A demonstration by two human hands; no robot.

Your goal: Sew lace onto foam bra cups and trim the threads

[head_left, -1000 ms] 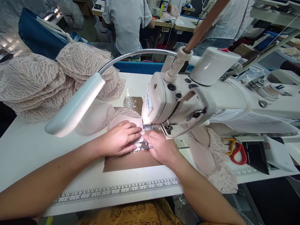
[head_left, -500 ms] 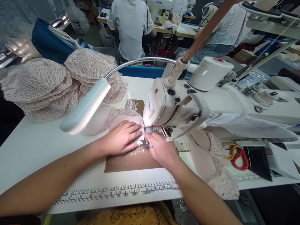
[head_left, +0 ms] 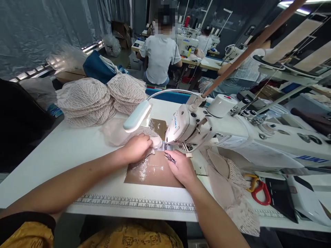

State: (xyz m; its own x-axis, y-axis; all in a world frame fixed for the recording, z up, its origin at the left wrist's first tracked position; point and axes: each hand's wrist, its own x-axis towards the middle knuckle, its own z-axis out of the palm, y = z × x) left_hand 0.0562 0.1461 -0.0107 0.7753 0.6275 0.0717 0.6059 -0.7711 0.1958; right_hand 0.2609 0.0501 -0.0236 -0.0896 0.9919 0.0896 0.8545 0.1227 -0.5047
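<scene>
My left hand has its fingers curled closed on a pale pink lace bra cup, left of the needle area. The cup's lace part trails back under the lamp. In my right hand is a pair of thread snips, blades pointing up and left toward the cup but apart from it. Directly above stands the white sewing machine; its needle and presser foot are partly hidden. Beneath both hands lies a brown taped sheet on the white table.
Stacked lace cups stand at the back left. A gooseneck lamp hangs over the work. More lace pieces lie to the right, beside red-handled scissors. A printed ruler runs along the front edge. Co-workers sit beyond.
My left hand has moved from lying flat on the cup to gripping it, drawing back from the needle. My right hand with the snips has shifted away from the cup. The head view has tilted up.
</scene>
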